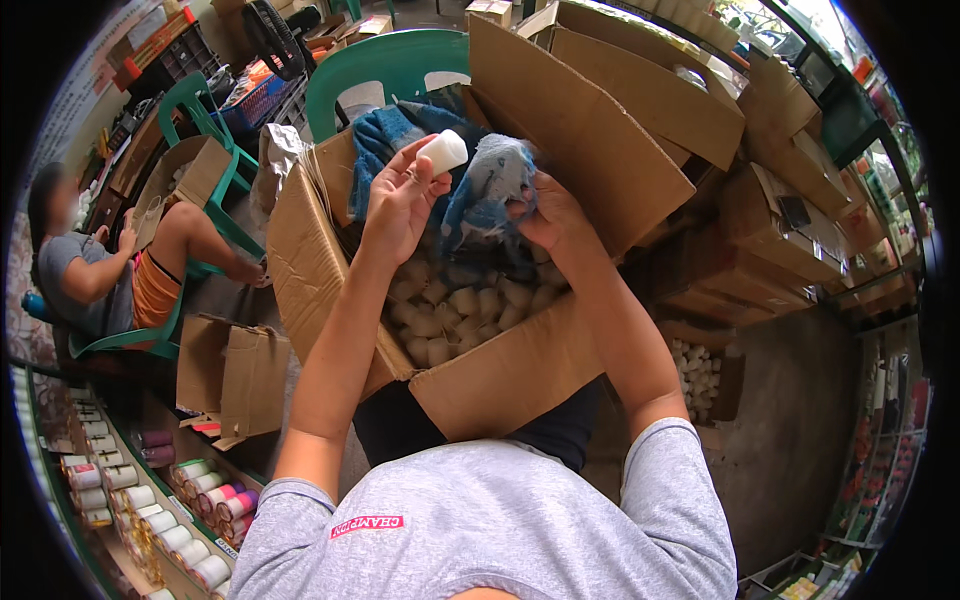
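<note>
Raised above an open cardboard box (520, 385), my left hand (398, 205) is closed around a small white cylinder (445, 151) with a smooth surface, its end tilted up and to the right. My right hand (550, 212) grips a worn blue-grey rag (492, 180), bunched beside the cylinder and apart from it. Fingertips of that hand are partly hidden by the cloth. Below both hands, many off-white cup-shaped pieces (470, 312) fill the box. More blue cloth (385, 140) lies over the box's far edge.
A green plastic chair (335, 85) stands behind the box. To the left, a seated person (90, 270) handles something by another carton (195, 170). An opened carton (240, 375) sits nearer, above shelves of coloured jars (190, 545). Cartons (770, 230) pile up right, near a box of white pieces (697, 375).
</note>
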### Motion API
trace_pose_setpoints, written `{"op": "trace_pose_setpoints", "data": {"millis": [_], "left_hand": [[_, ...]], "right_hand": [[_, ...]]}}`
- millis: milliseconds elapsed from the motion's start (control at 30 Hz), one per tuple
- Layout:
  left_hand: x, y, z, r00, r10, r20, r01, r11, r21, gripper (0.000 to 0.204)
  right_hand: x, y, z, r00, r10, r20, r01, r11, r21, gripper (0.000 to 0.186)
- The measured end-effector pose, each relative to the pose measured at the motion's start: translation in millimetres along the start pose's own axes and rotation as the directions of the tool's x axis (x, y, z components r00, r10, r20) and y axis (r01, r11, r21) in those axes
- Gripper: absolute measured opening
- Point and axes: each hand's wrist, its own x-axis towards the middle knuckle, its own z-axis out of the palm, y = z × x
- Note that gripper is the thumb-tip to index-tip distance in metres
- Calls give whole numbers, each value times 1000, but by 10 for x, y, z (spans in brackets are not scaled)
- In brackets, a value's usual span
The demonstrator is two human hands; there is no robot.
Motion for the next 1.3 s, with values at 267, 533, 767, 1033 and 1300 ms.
{"op": "trace_pose_setpoints", "data": {"millis": [267,533,767,1033,1300], "left_hand": [[15,-42,-157,996,-85,30,85,996,23,36],[-34,-114,9,955,265,-131,-137,788,600,30],[-77,-103,65,956,293,-19,-216,745,631,23],[-156,-134,147,913,395,101,-310,511,802,27],[-143,-104,242,969,245,25,-227,845,484,19]], "right_hand": [[28,126,467,935,-350,-56,331,918,-218,20],[88,367,418,922,-254,-293,232,967,-109,20],[159,502,538,826,-564,-22,310,486,-817,34],[179,482,631,652,-739,169,254,2,-967,17],[269,316,288,905,-424,-40,373,835,-405,14]]}}
